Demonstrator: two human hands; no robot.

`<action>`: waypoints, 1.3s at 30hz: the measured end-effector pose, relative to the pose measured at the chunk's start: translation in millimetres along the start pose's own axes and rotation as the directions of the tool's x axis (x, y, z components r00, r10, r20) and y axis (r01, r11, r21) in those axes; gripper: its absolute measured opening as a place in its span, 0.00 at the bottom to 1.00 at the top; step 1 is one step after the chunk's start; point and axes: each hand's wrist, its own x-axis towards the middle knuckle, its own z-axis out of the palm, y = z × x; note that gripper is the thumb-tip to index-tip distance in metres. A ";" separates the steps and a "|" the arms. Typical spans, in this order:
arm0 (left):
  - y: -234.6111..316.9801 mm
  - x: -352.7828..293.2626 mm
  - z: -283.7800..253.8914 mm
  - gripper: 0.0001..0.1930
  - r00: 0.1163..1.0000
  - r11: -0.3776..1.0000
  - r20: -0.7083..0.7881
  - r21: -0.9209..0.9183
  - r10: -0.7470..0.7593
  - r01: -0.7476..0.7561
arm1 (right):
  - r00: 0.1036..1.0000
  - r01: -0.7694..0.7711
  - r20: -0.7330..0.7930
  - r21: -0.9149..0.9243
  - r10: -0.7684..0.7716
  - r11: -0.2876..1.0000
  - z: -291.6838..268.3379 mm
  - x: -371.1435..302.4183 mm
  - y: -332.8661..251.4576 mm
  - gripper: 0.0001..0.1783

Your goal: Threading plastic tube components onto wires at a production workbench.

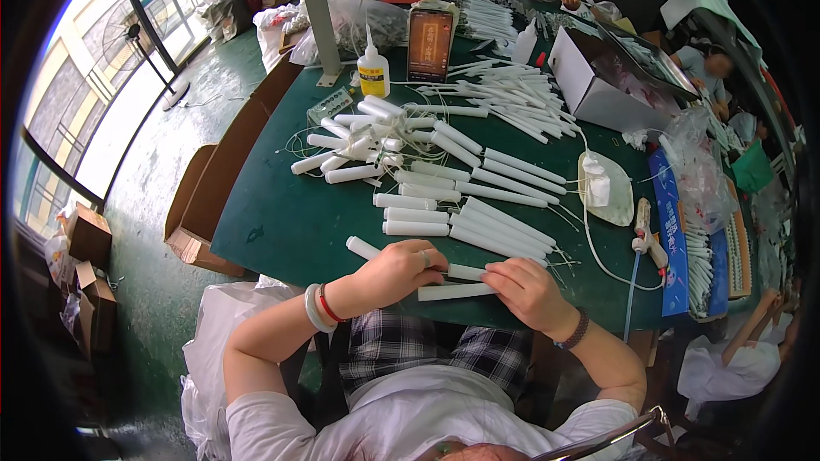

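Observation:
Near the front edge of the green table, my left hand (397, 275) is closed around a white tube (363, 248) whose rounded end sticks out on its left. Between my hands shows a short white length of tube (466, 273); whether it is the same piece is hidden by my fingers. My right hand (528, 290) pinches its right end. Just nearer to me, a second white tube (451, 292) reaches under my right fingers. Beyond my hands, short thick tubes (415, 228) and longer slim tubes (500, 239) with thin wires lie in rows.
Farther back are a heap of wired tubes (367, 141), a glue bottle (373, 71), a propped phone (430, 47) and a pile of slim white sticks (521, 102). On the right are a glue gun (647, 237), a white box (602, 90) and a blue carton (670, 243). Other people sit around.

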 end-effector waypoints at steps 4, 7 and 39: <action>0.8 2.8 0.2 0.09 0.999 0.999 -0.010 -0.030 0.033 -0.033 | 0.999 0.027 0.036 0.012 -0.028 1.000 3.1 1.6 -0.2 0.11; -0.6 4.6 -1.5 0.11 0.997 0.999 0.065 -0.025 0.040 -0.038 | 0.999 0.038 0.034 0.022 -0.038 0.999 1.4 4.2 -0.1 0.11; -4.3 -9.6 2.4 0.08 0.996 0.975 -0.057 0.215 0.063 -0.049 | 0.999 0.000 0.033 -0.017 0.001 1.000 10.4 -0.3 1.7 0.13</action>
